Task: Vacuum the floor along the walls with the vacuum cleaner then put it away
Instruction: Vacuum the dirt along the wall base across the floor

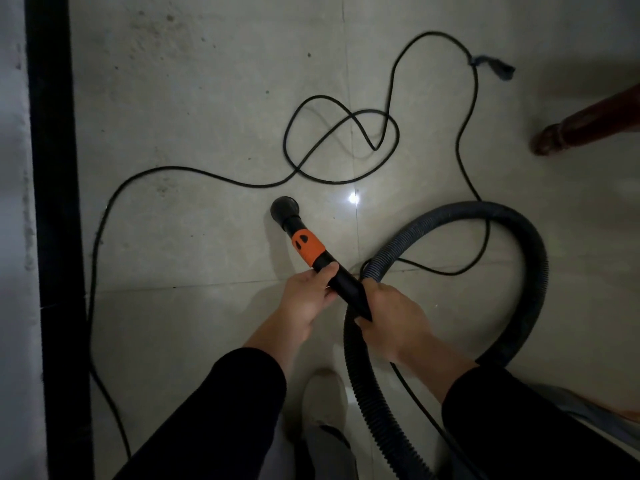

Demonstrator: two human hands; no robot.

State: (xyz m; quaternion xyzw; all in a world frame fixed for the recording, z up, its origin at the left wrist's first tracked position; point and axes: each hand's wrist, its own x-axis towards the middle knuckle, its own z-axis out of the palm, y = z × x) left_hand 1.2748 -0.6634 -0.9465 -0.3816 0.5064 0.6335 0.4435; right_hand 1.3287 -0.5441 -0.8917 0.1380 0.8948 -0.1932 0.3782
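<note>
A black vacuum wand with an orange collar ends in a round black brush nozzle that points down at the pale tiled floor. My left hand grips the wand just below the orange collar. My right hand grips its rear end, where the ribbed black hose joins. The hose loops to the right and runs back down past my right arm. The vacuum's body is out of view.
A black power cord lies in loose loops across the floor, with a strap on it at the upper right. A black skirting strip runs along the white wall on the left. A dark wooden furniture leg stands at right. My shoe is below.
</note>
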